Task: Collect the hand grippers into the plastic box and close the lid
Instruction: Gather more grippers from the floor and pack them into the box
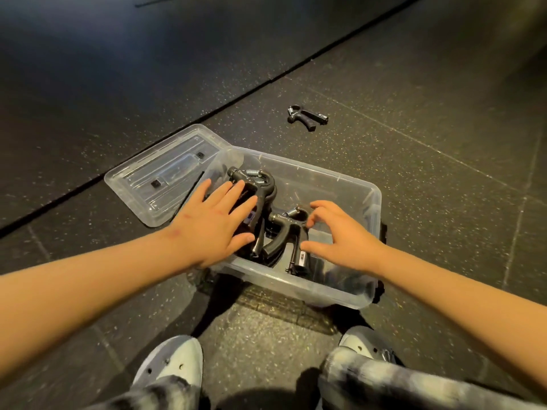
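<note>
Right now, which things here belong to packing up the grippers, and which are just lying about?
Job: plastic box, lid, hand grippers in the box, stray hand gripper beyond it.
Just there: shoes, floor.

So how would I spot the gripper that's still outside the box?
Find the clear box on the floor. Beyond its far edge, one black gripper lies alone. The other grippers are all inside the box.

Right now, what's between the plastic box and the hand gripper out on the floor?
Nothing: the head view shows only bare floor between the plastic box and that hand gripper.
</note>
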